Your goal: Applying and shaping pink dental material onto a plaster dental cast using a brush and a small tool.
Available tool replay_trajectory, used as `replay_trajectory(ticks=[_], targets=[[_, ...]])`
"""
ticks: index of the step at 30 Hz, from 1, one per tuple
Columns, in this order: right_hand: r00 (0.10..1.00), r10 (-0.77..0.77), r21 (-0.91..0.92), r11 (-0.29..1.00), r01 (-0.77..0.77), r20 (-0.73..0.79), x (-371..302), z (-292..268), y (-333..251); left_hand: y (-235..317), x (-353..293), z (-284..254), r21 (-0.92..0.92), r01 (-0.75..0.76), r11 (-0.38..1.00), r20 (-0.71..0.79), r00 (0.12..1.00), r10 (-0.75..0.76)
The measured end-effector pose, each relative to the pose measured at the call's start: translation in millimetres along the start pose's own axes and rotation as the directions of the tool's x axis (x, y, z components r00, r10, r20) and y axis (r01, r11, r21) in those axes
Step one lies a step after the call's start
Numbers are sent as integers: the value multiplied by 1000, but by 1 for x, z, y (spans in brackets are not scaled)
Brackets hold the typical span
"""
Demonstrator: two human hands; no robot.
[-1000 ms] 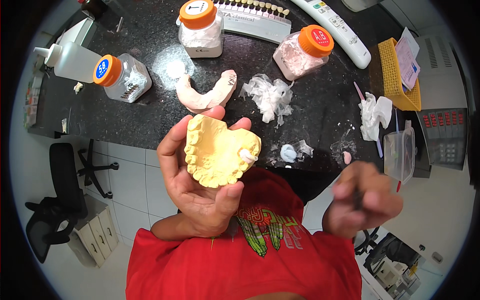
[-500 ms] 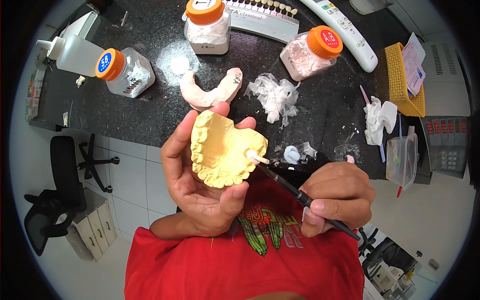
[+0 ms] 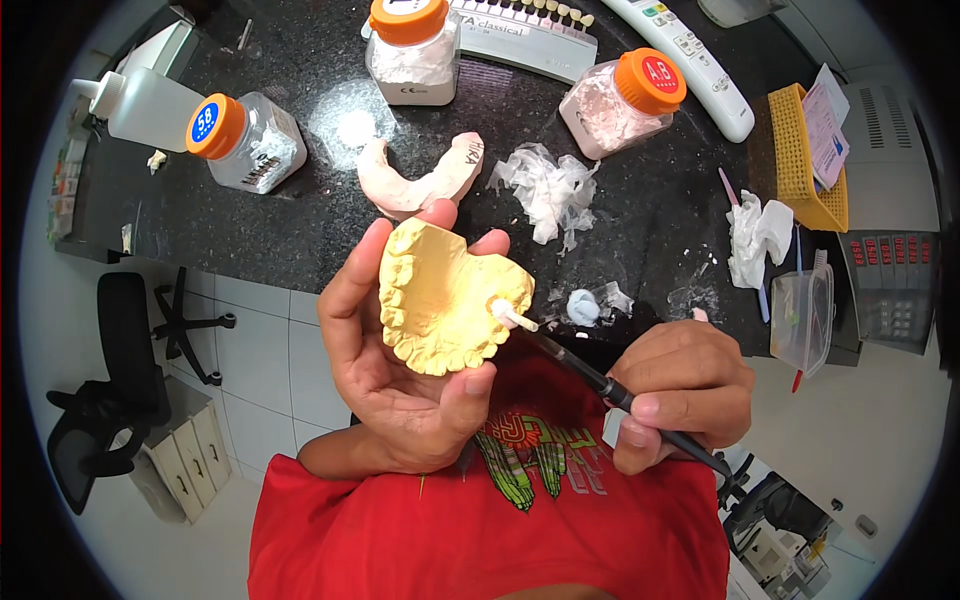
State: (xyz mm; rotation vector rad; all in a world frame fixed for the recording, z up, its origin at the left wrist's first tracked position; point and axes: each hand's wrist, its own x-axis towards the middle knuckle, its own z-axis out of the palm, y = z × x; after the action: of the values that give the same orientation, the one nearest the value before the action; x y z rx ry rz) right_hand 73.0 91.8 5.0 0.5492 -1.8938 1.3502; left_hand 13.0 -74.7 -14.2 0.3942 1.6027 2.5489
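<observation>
My left hand [image 3: 405, 370] is closed around a yellow dental cast [image 3: 432, 290], its row of teeth facing up toward me. On the cast's right side sits a small white piece [image 3: 503, 309] with a short pale stub pointing right. Pinched in my right hand [image 3: 685, 385] is a slim black-handled tool [image 3: 585, 372]. Its thin end points up-left, close to the stub; whether they touch I cannot tell, nor what kind of tip it has. A small pale patch shows beside my right fingers. Just beyond the left fingertips lies a pink horseshoe-shaped model base [image 3: 420, 185].
Orange-lidded powder jars [image 3: 250, 143] stand across the black counter [image 3: 330, 230]. Crumpled tissue [image 3: 548, 190] and a bluish-white lump [image 3: 583, 307] lie right of the cast. Farther off are a shade guide [image 3: 525, 45], white remote [image 3: 690, 70], yellow basket [image 3: 805, 165] and squeeze bottle [image 3: 150, 108].
My right hand and the black-handled tool have shifted slightly right, drawing the tool's end back from the white piece. The cast stays almost in place in my left hand.
</observation>
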Motion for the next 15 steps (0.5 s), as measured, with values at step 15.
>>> replay_trajectory(ticks=[15], targets=[[999, 10, 2, 1000, -10, 49, 0, 5, 1, -6, 0, -2, -184, -88, 979, 32, 995, 96]])
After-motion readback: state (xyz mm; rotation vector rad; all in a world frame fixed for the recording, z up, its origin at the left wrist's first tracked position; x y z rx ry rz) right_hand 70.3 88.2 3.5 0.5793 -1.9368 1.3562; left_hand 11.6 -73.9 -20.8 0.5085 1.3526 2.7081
